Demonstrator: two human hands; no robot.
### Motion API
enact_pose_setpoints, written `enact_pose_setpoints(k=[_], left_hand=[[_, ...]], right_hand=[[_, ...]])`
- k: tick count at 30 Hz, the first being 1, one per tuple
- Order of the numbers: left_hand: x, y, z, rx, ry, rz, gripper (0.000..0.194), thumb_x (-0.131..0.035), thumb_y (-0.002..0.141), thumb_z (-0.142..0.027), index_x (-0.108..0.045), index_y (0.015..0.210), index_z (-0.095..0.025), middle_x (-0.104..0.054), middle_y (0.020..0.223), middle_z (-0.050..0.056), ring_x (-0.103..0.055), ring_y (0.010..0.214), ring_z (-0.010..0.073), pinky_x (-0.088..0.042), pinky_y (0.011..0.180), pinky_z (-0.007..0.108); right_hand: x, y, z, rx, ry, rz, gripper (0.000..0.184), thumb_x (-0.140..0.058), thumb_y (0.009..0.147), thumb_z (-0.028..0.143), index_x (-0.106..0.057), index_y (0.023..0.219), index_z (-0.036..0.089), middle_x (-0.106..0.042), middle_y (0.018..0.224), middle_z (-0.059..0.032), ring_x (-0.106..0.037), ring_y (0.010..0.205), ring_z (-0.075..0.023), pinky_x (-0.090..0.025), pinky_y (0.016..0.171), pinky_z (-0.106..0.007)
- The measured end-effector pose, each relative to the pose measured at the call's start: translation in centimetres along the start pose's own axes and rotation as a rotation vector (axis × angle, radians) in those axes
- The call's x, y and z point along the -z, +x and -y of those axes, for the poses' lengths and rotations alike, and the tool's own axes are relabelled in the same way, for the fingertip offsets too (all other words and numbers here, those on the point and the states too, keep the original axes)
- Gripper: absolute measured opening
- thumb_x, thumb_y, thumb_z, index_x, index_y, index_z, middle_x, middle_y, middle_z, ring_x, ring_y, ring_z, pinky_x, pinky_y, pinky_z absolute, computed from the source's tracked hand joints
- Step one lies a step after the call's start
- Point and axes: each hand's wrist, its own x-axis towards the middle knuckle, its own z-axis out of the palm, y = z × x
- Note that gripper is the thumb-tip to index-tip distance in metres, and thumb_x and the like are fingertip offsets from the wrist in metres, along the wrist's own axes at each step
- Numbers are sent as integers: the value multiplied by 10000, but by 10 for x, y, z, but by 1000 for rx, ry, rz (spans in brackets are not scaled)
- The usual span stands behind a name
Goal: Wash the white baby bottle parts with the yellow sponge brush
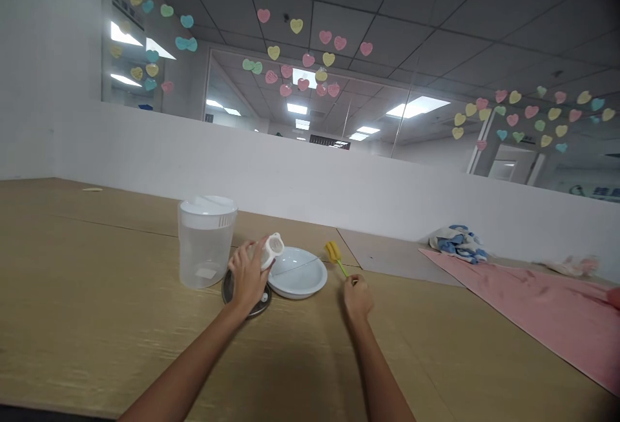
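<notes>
My left hand point(248, 274) grips a small white plastic bottle point(270, 251), tilted with its capped end up and to the right. My right hand point(357, 297) holds the green stem of a yellow sponge bottle brush point(333, 253), whose head points away from me. Between my hands lies a shallow white dish point(301, 273). A dark round metal base point(228, 287) sits under my left hand, partly hidden by it. Just left stands a clear plastic jug point(206, 251) with a white lid.
All this stands on a light wooden table point(97, 318) backed by a white partition point(290, 192). To the right lie a grey board point(397, 257), a pink mat point(537, 309), a crumpled blue-and-white cloth point(458, 244) and a pale pink item point(571, 267).
</notes>
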Motion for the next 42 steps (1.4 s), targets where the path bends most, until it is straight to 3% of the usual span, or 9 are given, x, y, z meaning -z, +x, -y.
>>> enact_pose_setpoints(k=[2,5,10,12,16,19,30,35,42], left_hand=[[-3,-1,-3,78,-228,-50,520,-521,818,-377,-373,1301,-254,-501,1178,104,-459,1101,272,-348,933,459],[-5,-5,-8,91,-535,-92,552,-538,798,-414,-364,1285,-222,-537,1168,85,-502,1070,231,-372,938,393],[-2,-25,-21,0,-743,-22,567,-551,766,-429,-409,1248,-165,-568,1130,102,-544,1023,233,-424,895,363],[0,-34,-28,-94,-746,41,570,-561,752,-417,-418,1236,-152,-570,1125,114,-549,1018,241,-431,889,366],[1,-51,-39,-440,-714,249,591,-618,685,-350,-423,1211,-164,-579,1100,114,-559,989,234,-458,848,338],[1,-58,-45,-560,-701,367,589,-619,650,-294,-428,1194,-175,-601,1050,93,-575,939,214,-468,832,321],[-1,-55,-47,-414,-736,595,556,-597,663,-245,-436,1193,-186,-582,1126,84,-563,988,210,-460,864,307],[0,-52,-48,-427,-772,578,511,-594,693,-263,-466,1181,-176,-551,1104,104,-535,997,212,-446,866,309],[-2,-50,-41,-366,-539,571,602,-602,709,-366,-402,1254,-205,-560,1128,82,-563,981,217,-452,845,312]], right_hand=[[-3,2,-3,7,-13,27,293,-351,842,278,-617,917,178,-661,880,-100,-614,773,-210,-337,555,-260],[-8,2,-5,48,-42,75,238,-436,808,287,-604,931,171,-646,944,-100,-613,824,-213,-359,581,-259],[-12,-1,-3,123,-86,135,191,-489,774,239,-604,905,161,-634,974,-98,-612,821,-198,-355,581,-251],[-12,-2,-1,149,-101,162,160,-486,777,244,-610,836,163,-649,914,-88,-612,814,-196,-345,568,-247],[-13,-4,3,206,-135,202,124,-514,752,248,-606,776,169,-663,837,-83,-611,794,-203,-324,554,-246],[-16,-5,6,252,-152,223,120,-538,716,225,-597,807,173,-666,834,-79,-610,791,-199,-315,557,-241],[-14,-13,12,413,-189,294,223,-524,737,273,-585,917,158,-671,863,-93,-614,790,-201,-320,585,-243],[-9,-15,14,419,-200,313,211,-542,740,258,-585,921,159,-672,851,-92,-617,786,-201,-314,578,-236],[-11,-14,14,381,-125,296,190,-518,789,312,-601,873,163,-672,821,-85,-615,773,-194,-322,585,-232]])
